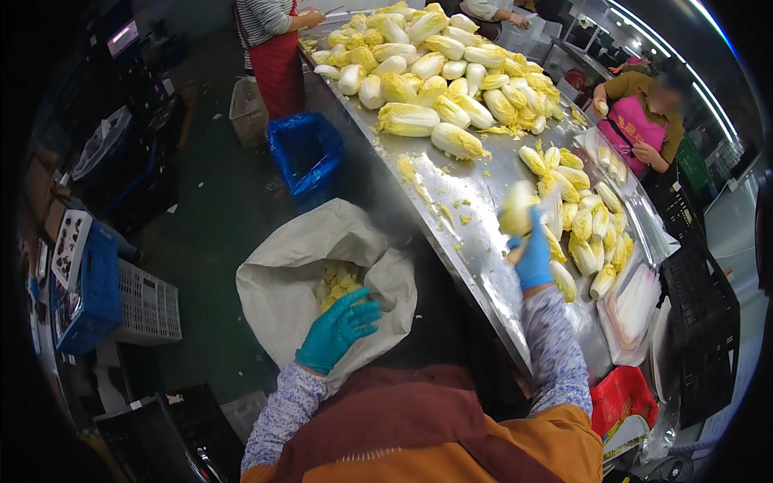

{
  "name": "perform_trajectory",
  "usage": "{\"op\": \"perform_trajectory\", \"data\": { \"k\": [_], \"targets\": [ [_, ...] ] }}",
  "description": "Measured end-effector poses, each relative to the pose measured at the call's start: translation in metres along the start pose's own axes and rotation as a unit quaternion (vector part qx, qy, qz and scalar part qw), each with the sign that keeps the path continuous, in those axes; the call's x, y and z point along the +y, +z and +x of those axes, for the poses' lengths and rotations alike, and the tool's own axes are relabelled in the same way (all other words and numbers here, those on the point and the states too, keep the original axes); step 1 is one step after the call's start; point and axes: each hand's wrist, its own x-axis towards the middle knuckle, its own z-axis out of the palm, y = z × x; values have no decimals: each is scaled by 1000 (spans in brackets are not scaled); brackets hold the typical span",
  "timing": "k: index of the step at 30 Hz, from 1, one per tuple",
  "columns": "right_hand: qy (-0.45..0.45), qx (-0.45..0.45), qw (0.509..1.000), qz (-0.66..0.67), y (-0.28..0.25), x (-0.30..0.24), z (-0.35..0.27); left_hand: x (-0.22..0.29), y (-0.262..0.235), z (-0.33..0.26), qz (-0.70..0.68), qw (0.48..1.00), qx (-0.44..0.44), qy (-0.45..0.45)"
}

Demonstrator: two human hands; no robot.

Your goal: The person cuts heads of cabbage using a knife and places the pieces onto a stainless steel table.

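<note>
My left hand [338, 328], in a teal glove, is open with its fingers spread. It hovers over the mouth of a white woven sack [278, 266], which has yellow cabbage leaves [336, 282] inside. Over the steel table [475, 205], my right hand [533, 256], in a blue glove, is closed on a napa cabbage [517, 211]; both are blurred by motion. A small tan piece shows beside the thumb, too smeared to name. Right of that hand lies a smaller pile of trimmed napa cabbages [592, 221]. A large heap of napa cabbages [435, 72] covers the table's far end.
A blue-lined bin [304, 157] stands left of the table. Clear plastic bags [636, 302] and a black crate [699, 334] are at the right edge. Co-workers stand in a red apron [275, 76] and a pink apron [636, 129]. Crates [149, 302] sit at left.
</note>
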Motion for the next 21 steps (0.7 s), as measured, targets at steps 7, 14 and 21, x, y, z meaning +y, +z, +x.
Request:
{"op": "perform_trajectory", "data": {
  "k": [7, 14, 21],
  "targets": [
    [-251, 4, 958, -139, 11, -62, 69, -24, -27, 14, -58, 997, 34, -47],
    [-303, -120, 550, -769, 102, 4, 213, -21, -22, 13, -5, 997, 73, -13],
    [-220, -192, 706, -645, 73, 18, 269, -41, -76, 0, 140, 968, 210, 1]
  ]
}}
